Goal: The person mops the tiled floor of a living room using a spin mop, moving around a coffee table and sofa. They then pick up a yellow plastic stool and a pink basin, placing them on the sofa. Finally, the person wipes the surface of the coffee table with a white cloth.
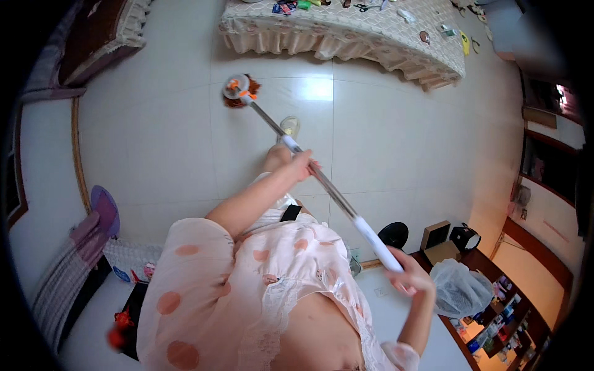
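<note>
A spin mop (335,195) runs slantwise across the view, its steel pole fitted with white sleeves. My left hand (303,166) is closed around the middle of the pole. Higher on the handle, my right hand (408,276) grips the white end section. At the far end, the round mop head (237,88), white and orange with brown strands, rests on the pale tiled floor (154,133). One shoe (289,127) shows beside the pole, close to the mop head.
A bed with a frilled cover (346,37) stands at the far side, small items on top. Brown covered furniture (99,34) is at far left. On the right are a desk (461,337), a plastic bag (461,287) and a round black object (393,235).
</note>
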Tool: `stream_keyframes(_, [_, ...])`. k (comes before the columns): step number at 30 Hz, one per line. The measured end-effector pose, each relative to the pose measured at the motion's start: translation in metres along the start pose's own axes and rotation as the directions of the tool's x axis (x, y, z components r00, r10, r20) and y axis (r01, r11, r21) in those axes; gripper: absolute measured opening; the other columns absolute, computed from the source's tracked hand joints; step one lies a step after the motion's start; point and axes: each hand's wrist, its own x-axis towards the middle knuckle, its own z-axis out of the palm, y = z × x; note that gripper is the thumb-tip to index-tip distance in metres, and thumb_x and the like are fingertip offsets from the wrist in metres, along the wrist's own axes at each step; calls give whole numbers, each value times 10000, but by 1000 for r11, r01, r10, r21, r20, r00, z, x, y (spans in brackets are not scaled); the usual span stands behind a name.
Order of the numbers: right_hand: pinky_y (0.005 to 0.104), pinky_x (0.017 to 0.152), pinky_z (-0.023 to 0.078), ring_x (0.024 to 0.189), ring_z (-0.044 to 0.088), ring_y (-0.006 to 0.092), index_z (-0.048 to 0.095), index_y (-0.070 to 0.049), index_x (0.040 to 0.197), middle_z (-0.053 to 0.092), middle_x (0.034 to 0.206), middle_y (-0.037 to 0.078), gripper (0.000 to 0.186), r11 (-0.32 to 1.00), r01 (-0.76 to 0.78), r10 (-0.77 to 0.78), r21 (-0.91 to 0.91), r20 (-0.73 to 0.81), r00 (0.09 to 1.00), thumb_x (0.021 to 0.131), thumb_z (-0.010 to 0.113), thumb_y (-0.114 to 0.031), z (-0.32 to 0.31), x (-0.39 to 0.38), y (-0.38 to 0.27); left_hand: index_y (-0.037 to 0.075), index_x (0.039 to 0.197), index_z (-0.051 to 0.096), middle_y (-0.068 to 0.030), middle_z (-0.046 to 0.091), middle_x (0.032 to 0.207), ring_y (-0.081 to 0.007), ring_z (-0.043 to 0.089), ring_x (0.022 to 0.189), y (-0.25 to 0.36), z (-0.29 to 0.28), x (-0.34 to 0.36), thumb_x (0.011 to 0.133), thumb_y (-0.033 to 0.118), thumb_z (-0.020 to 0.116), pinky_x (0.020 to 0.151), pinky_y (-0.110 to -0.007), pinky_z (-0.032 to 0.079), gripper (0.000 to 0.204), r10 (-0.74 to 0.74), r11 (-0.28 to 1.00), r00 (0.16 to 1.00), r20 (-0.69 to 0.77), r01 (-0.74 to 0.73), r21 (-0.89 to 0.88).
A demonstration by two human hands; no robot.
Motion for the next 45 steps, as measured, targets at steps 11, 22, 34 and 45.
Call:
stream_keyframes(11, [198,395,355,485,464,70,345,-11,1264,505,703,16,575,995,-73,69,-61,-72,995,751,596,-76,-12,45,-118,-57,1198,81,-197,439,947,-288,571,679,36,75,-16,881,165,449,596,-444,540,534,-27,959,998,51,11,284])
stream_keyframes(22, [204,425,380,482,456,77,312,-6,1269,484,690,17,519,994,-42,41,97,13,999,812,539,-104,-34,76,-182,-102,938,286,-164,481,729,-286,600,542,98,157,-4,821,89,451,451,-402,538,279,139,868,987,86,-163,470])
stream_keyframes(34, [198,430,372,491,451,73,317,2,1270,501,687,28,528,974,44,-40,221,-22,999,807,557,-81,-125,56,-85,-103,986,288,-212,518,747,-316,596,526,-2,194,36,785,82,439,417,-425,517,313,237,805,971,1,-197,559])
stream_keyframes(45, [220,410,379,491,477,97,279,-19,1313,513,712,49,611,957,-35,137,286,-343,929,772,564,-33,-161,-89,11,-11,923,361,-119,468,674,-267,544,594,-195,295,105,778,32,443,489,-434,483,172,-388,820,885,256,205,535])
